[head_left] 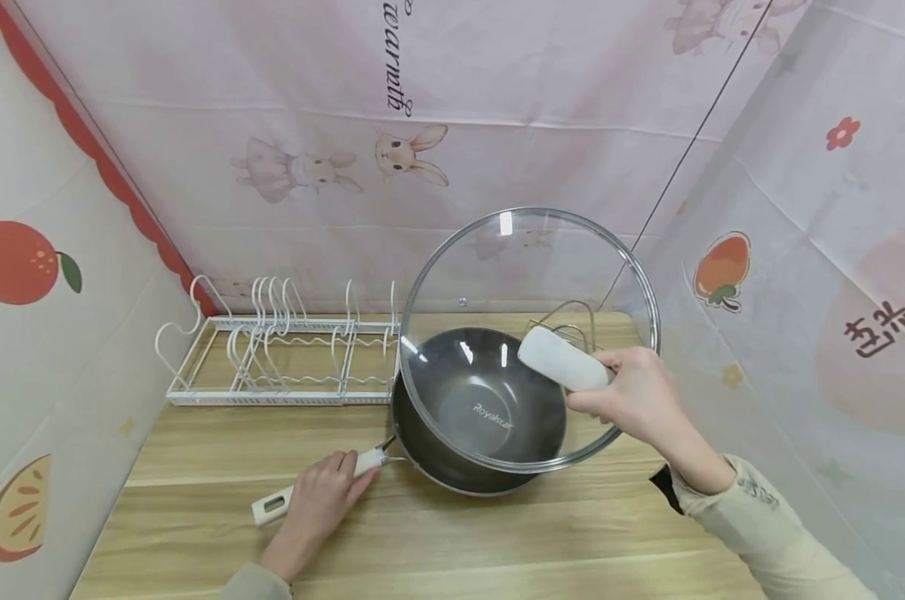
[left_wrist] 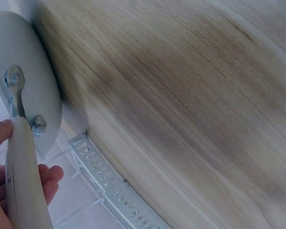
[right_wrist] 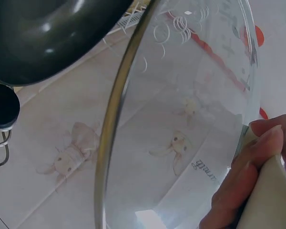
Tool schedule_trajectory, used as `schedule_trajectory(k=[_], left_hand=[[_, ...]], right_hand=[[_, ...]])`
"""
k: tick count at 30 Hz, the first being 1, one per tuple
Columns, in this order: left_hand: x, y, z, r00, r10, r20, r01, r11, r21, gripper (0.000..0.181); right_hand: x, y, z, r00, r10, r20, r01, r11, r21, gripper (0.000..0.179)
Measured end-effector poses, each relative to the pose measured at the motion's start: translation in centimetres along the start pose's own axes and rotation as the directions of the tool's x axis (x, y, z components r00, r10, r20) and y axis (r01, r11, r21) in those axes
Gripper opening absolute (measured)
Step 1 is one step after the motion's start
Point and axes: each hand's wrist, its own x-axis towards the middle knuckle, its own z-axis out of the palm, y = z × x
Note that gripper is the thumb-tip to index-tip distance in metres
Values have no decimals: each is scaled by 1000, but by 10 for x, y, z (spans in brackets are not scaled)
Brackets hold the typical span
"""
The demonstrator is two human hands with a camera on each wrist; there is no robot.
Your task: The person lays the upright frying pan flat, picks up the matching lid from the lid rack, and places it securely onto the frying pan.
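Observation:
A deep frying pan (head_left: 460,392) with a dark inside marked "Royalstar" sits on the table. Its outside (left_wrist: 26,71) looks pale in the left wrist view. My left hand (head_left: 321,497) grips the pan's cream handle (head_left: 272,506), thumb on one side and fingertips on the other. A round glass lid (head_left: 460,275) with a metal rim is tilted above the pan, and the pan shows through it. My right hand (head_left: 636,393) holds the lid by its white knob (head_left: 561,358). The right wrist view shows fingers (right_wrist: 233,191) curled at this knob.
An extendable white wire rack (head_left: 272,398) stands on the wooden table (head_left: 452,542), left of the pan at the back wall. Behind the lid are wire loops (head_left: 583,312); a black round thing (right_wrist: 2,107) with a wire loop shows in the right wrist view. Printed cloth walls enclose three sides.

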Motion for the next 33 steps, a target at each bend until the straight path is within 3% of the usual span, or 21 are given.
schedule_trajectory(k=[4,11,22,28,33], left_hand=[[1,1,0,1000,-1,-8,0,1000,-6,71],[0,1,1,1000,1,-7,-1,1000,-9,71],[-2,0,3,1000,-1,-3,1,1000,-9,72],[-2,0,2,1000,-7,10,7,1000,-5,73],[-2,0,0,1000,-7,19,7,1000,-2,75]], right_hand=[[7,1,4,995,48,85,-51,998,31,17],[17,8,18,976,60,208,-94,983,158,18],[19,24,40,958,30,286,-89,976,198,9],[21,29,49,930,79,358,-168,960,225,13],[26,33,58,917,67,392,-162,963,213,8]])
